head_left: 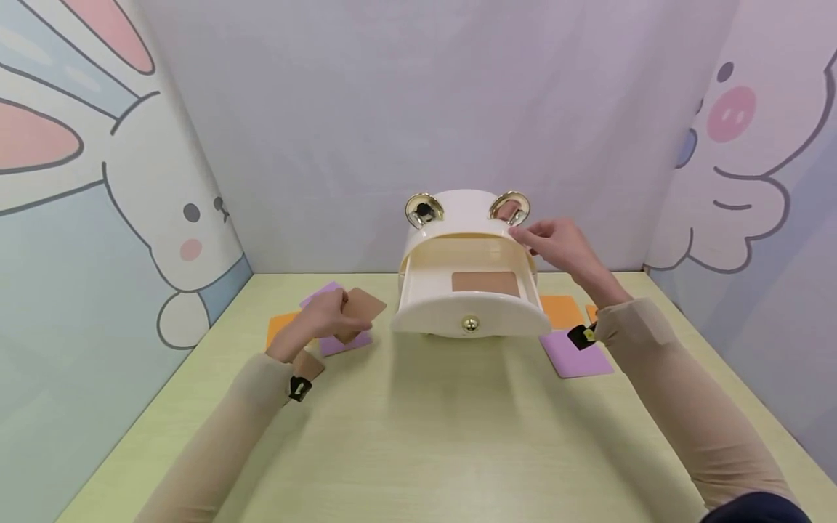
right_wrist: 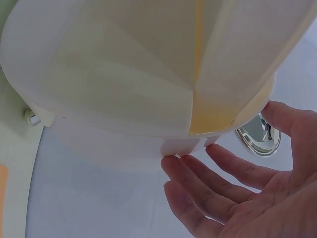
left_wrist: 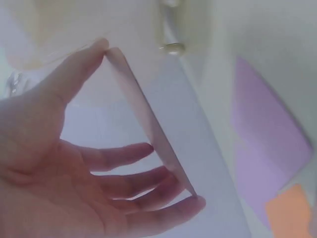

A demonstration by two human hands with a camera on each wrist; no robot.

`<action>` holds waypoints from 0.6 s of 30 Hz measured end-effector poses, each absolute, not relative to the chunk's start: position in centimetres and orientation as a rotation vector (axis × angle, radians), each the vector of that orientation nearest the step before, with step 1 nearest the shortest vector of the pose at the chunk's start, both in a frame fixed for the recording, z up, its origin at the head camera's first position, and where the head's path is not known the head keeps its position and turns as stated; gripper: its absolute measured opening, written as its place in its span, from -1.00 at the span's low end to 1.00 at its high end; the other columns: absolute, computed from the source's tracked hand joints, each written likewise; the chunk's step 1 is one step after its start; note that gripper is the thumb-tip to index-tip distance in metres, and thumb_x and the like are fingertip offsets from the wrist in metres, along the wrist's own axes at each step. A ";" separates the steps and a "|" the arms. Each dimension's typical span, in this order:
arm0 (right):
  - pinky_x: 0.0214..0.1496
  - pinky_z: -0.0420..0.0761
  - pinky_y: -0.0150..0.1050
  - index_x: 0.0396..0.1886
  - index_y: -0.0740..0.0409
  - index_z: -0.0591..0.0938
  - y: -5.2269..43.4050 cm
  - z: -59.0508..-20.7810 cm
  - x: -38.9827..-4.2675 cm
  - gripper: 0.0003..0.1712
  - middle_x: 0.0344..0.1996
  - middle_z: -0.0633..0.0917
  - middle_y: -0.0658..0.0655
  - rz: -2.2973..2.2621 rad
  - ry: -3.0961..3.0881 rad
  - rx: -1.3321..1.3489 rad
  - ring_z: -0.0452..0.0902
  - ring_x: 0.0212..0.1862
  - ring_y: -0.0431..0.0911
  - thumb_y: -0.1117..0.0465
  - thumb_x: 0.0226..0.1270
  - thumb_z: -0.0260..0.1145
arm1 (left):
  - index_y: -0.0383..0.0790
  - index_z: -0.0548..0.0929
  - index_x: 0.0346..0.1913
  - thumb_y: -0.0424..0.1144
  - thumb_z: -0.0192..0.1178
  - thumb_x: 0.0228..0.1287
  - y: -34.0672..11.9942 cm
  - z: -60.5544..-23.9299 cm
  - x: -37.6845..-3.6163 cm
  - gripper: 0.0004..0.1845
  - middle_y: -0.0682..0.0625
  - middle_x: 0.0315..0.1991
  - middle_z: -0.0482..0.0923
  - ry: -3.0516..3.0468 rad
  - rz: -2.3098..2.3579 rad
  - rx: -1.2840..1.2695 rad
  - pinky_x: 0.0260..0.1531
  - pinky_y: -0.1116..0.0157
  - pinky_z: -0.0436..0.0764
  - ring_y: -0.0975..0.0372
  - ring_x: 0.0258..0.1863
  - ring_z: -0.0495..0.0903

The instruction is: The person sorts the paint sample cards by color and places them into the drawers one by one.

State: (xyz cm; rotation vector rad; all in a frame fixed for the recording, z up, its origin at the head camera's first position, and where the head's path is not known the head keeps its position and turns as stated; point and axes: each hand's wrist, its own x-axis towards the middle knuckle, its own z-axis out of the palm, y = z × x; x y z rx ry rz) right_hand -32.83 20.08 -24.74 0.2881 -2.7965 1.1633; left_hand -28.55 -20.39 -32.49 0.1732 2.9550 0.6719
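Holding: my left hand (head_left: 325, 314) pinches a brown card (head_left: 358, 311) by its edges, thumb against fingers, over the worktop's (head_left: 418, 436) left-rear part.
Left grip: clamped on the card; the wrist view shows thumb tip and fingertips (left_wrist: 190, 204) at opposite edges.
Right grip: my right hand (head_left: 556, 243) has fingers apart and nearly straight, tips touching the box (head_left: 467, 218) at its upper right side, beside a gold ear (head_left: 509, 206).
Drawer: the drawer (head_left: 468, 309) stands pulled out toward me; another brown card (head_left: 486, 282) lies flat inside.
Risk: I judge the light pinch could let the card slip or bow; a nudge from my right fingers could shift the box or jog the drawer.
Room: purple cards (head_left: 575, 354) and orange cards (head_left: 561, 311) lie both sides of the box; the near half of the worktop gives open room, walls close on three sides.
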 end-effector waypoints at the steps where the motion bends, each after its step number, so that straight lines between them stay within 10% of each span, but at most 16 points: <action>1: -0.09 0.48 -0.19 0.00 0.22 0.66 20.1 -24.7 -32.9 -0.22 -0.03 0.68 0.28 1.161 -2.797 0.287 0.56 -0.06 0.06 -0.40 0.24 0.15 | -0.42 0.42 0.04 0.14 0.38 0.05 -20.5 -31.9 -28.6 -0.26 -0.20 -0.12 0.51 2.942 0.705 0.199 -0.28 0.27 0.49 0.08 -0.20 0.46; 18: -0.02 0.51 -0.11 0.02 0.22 0.65 20.2 -24.6 -32.8 -0.20 0.00 0.67 0.29 1.186 -2.790 0.293 0.56 -0.03 0.08 -0.40 0.23 0.15 | -0.24 0.35 0.33 0.04 0.43 0.05 -19.7 -24.9 -27.8 -0.18 -0.13 0.22 0.43 2.915 0.899 0.565 0.18 0.02 0.47 0.01 0.19 0.39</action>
